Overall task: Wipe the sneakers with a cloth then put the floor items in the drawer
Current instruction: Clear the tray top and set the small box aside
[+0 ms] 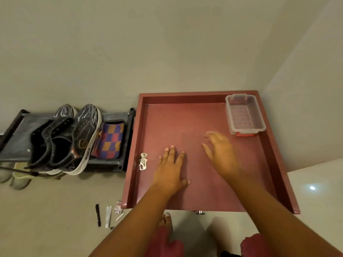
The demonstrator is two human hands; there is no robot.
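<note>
Both hands — left hand [171, 168] and blurred right hand [222, 154] — are spread flat, empty, over the open maroon wooden drawer [274, 154]. The slim black marker pen [98, 215] on the floor is judged light, rigid — best pinched mid-barrel.

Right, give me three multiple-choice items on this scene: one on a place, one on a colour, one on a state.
1. Where does the clear plastic bin sit?
A. far right corner of the open dark-red drawer
B. on the floor
C. on the shoe rack

2. The checked folded cloth beside the dark sneakers is:
A. plain white
B. blue, orange and pink
C. green

3. The left hand is:
A. gripping the black pen
B. holding the cloth
C. flat, fingers straight, holding nothing

Answers: 1 A, it stands against the drawer's back right walls. 2 B, those squares show on it. 3 C, it lies spread on the drawer bottom, the pen on the floor.
</note>
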